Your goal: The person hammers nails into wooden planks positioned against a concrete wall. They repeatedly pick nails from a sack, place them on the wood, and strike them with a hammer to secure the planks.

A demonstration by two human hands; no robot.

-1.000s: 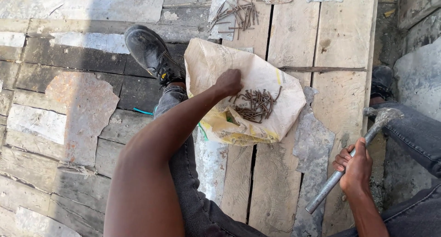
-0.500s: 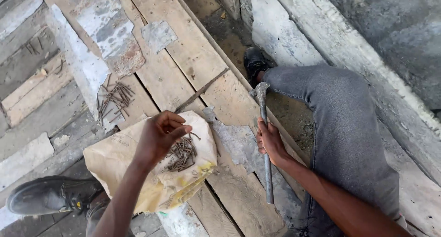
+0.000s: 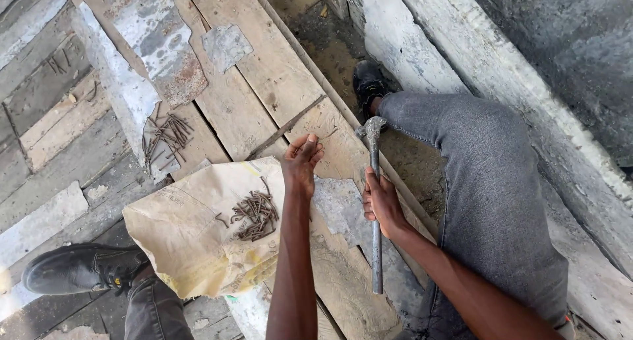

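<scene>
Head view, we log from the grips outward. Right hand is closed round the shaft of the metal hammer, holding near mid-length; hammer head points away from us, resting low over the edge of the wooden planks, shaft running back toward our body. Left hand has fingertips pinched together above the plank just beyond the paper sack; we cannot tell whether a nail sits between them, the pinch is too small to resolve.

Change since a half second ago: left hand was down on the nail pile on the sack; it has now lifted off and moved forward onto the bare board, closer to the hammer head. Right hand's hold on the hammer is unchanged. We judge a nail has likely been picked and is being placed, so the work passes from fetching to setting.

Surroundings: loose nails lie heaped on the crumpled paper sack, just left of the left forearm. A second scatter of nails lies on the boards further out. Black boot at lower left; grey-trousered leg at right, beside a concrete wall
</scene>
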